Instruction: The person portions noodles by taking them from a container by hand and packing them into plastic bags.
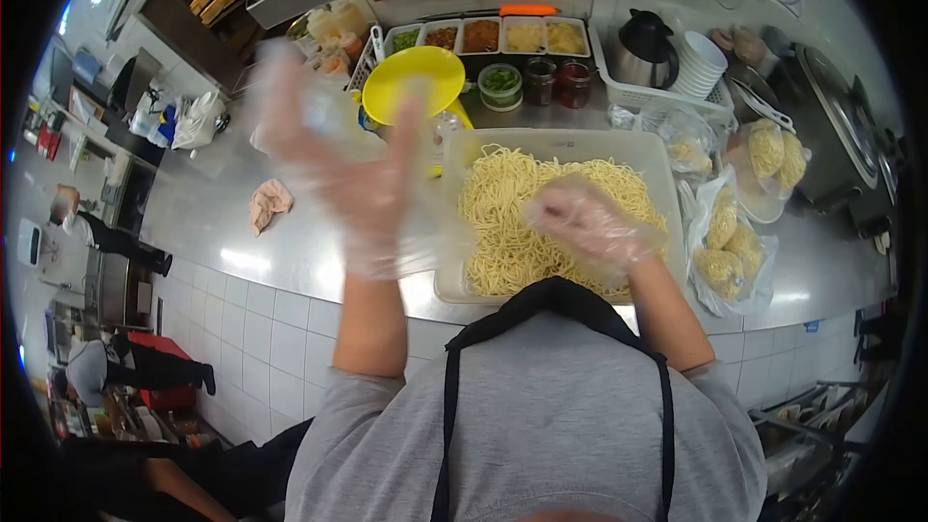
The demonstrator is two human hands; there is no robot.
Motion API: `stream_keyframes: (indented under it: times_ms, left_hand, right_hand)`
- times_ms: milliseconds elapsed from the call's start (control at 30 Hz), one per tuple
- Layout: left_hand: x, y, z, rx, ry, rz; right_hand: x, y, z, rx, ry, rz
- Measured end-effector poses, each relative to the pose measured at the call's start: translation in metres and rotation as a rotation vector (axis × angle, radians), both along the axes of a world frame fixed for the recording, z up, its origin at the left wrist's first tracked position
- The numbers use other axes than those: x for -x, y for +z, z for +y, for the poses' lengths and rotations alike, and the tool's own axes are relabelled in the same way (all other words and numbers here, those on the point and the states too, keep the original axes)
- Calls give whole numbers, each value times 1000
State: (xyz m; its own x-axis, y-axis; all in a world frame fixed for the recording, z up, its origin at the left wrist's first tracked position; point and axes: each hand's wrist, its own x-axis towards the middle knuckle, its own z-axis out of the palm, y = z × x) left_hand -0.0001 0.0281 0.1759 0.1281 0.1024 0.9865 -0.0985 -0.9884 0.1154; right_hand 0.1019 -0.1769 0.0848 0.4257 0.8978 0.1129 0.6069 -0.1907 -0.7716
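Note:
A large translucent tub (pixel 559 139) of pale noodles (pixel 512 222) sits on the steel counter in front of me. My left hand (pixel 353 164), in a clear plastic glove, is raised to the left of the tub with its fingers spread, blurred by motion. Nothing shows in it. Over the right part of the noodles is my right hand (pixel 590 217), also gloved, its fingers curled; what they hold, if anything, is hidden. Behind my left hand is a yellow round plate or lid (pixel 414 85).
A crumpled pink cloth (pixel 270 205) lies on the left counter. Topping trays (pixel 481 36) and jars (pixel 572 84) stand behind the tub. Bagged noodle portions (pixel 730 251) and a basket (pixel 667 95) with a jug and white bowls are right. Other people are at the far left.

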Motion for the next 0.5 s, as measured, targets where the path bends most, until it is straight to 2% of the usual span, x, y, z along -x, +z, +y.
stream_keyframes:
  times_ms: [33, 100, 133, 167, 200, 233, 300, 333, 367, 400, 467, 500]
  left_hand:
    - [17, 12, 20, -48, 84, -76]
    - [53, 31, 59, -112, 420, 84]
    - [65, 28, 82, -112, 425, 86]
    - [75, 18, 105, 173, 355, 230]
    - [81, 13, 119, 457, 277, 370]
    - [85, 16, 122, 455, 282, 371]
    - [90, 21, 127, 808, -57, 728]
    - [90, 17, 141, 809, -55, 727]
    - [86, 10, 162, 800, -75, 596]
    - [81, 6, 175, 789, -96, 465]
    - [73, 38, 162, 560, 82, 354]
    - [66, 53, 146, 584, -32, 114]
  right_hand:
    - [-15, -14, -8, -13, -79, 25]
    - [-36, -41, -22, -26, -151, 54]
    - [-42, -50, -28, 11, -263, 154]
    - [-46, -55, -30, 49, -375, 253]
    - [-47, -58, -28, 46, -372, 254]
    - [-47, -61, -26, -1, -304, 342]
    - [-43, -60, -22, -50, -234, 429]
    - [-39, -56, -19, 48, -238, 349]
    - [-36, -53, -18, 146, -242, 266]
    - [-35, -54, -18, 147, -242, 266]
    - [-36, -55, -21, 9, -181, 355]
    - [-35, -54, -21, 10, -186, 351]
